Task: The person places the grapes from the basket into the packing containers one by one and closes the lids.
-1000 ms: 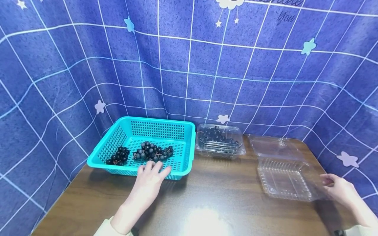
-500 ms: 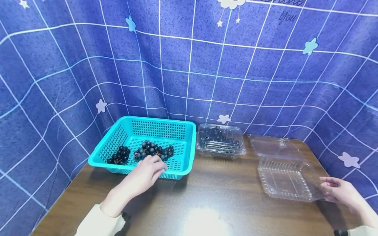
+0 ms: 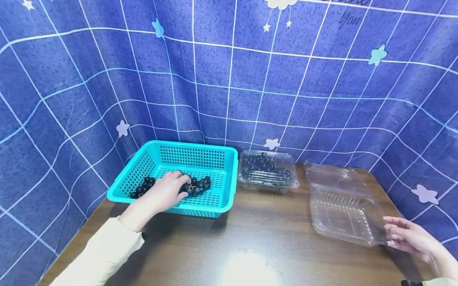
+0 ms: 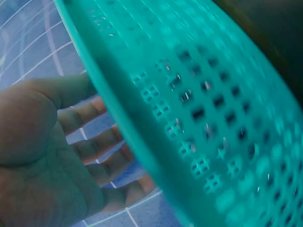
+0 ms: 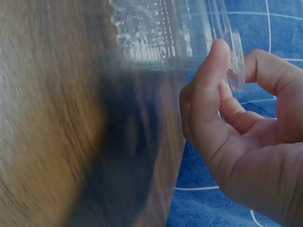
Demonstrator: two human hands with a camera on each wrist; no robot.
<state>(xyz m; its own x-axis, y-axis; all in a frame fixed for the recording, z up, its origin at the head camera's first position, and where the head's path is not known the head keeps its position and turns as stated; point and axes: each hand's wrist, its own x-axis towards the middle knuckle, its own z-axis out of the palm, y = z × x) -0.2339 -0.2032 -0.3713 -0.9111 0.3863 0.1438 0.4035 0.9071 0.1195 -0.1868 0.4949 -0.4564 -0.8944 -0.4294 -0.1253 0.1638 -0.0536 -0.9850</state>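
Note:
My left hand (image 3: 165, 192) reaches over the front rim of the turquoise basket (image 3: 234, 174), with its fingers spread loosely above a bunch of dark grapes (image 3: 200, 186). Its palm and parted fingers show beyond the basket rim (image 4: 120, 118) in the left wrist view. More grapes (image 3: 137, 192) lie at the basket's left, partly hidden by that hand. On the right, an opened clear plastic clamshell box (image 3: 345, 218) has its lid (image 3: 336, 176) folded back. My right hand (image 3: 411, 238) pinches the box's right rim (image 5: 238, 61) between thumb and fingers.
A closed clear clamshell box (image 3: 267, 169) with dark grapes inside stands between the basket and the opened box. Behind the brown wooden table (image 3: 275, 226) hangs a blue curtain (image 3: 214, 79) with a grid pattern, which also lines both sides.
My left hand has moved forward and slightly left, from the basket's front rim to over the grapes. My right hand has come onto the opened box's rim, and the box has shifted slightly.

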